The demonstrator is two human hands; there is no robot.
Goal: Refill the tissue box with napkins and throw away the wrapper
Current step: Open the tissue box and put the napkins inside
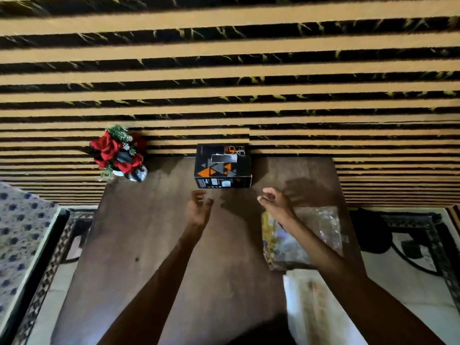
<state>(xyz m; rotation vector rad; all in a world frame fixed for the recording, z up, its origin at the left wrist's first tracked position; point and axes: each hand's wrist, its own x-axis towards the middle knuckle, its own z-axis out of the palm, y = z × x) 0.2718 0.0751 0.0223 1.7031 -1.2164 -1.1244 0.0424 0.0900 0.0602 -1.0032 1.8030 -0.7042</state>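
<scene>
A black tissue box [222,166] with orange and grey triangles stands at the far middle of the brown table [149,245], against the striped wall. Its top slot shows a dark opening. My left hand [198,207] hovers just in front of the box's left corner, fingers curled and apart, holding nothing. My right hand [273,201] floats near the box's right front corner, fingers loosely spread and empty. A clear plastic napkin pack [308,235] with yellow print lies on the table's right side under my right forearm. A white stack of napkins [308,302] lies nearer to me.
A vase of red roses [119,154] stands at the table's far left corner. A patterned bed cover [17,235] is on the left. A dark fan-like object [373,230] sits on the floor at the right. The striped wall rises behind the table.
</scene>
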